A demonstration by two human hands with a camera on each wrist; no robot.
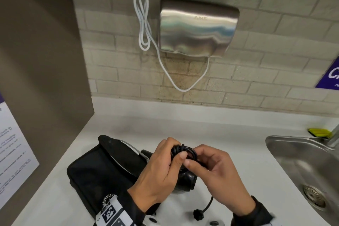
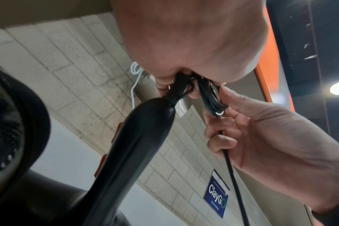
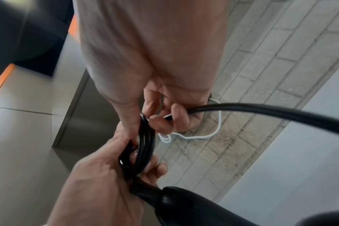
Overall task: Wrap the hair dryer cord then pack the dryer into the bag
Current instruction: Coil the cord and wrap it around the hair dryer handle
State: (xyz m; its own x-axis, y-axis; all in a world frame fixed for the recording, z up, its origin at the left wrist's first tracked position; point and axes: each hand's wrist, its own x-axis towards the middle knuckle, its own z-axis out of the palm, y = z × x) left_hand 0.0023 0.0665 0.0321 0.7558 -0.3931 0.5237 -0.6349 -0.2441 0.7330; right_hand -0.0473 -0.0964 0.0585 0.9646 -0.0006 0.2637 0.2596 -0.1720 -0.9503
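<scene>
Left hand: the left hand (image 1: 157,169) has its fingers (image 3: 161,168) curled round the looped black cord (image 1: 184,152), right at the end of the dryer handle
Right hand: the right hand (image 1: 216,172) pinches the side of the loops with thumb and first finger; its other fingers (image 3: 179,117) curl round the loose part of the cord
Cord: a small bundle of rings between both hands, held up above the bench (image 1: 229,130); the plug (image 1: 198,214) hangs low, near the right wrist
Hair dryer: the black hair dryer (image 1: 185,181) sits under the hands, handle pointing up to the loops
Bag: the black bag (image 1: 102,169) lies flat on the bench, just left of the dryer, partly under the left arm
Sink: the metal sink (image 1: 300,161) is on the right
</scene>
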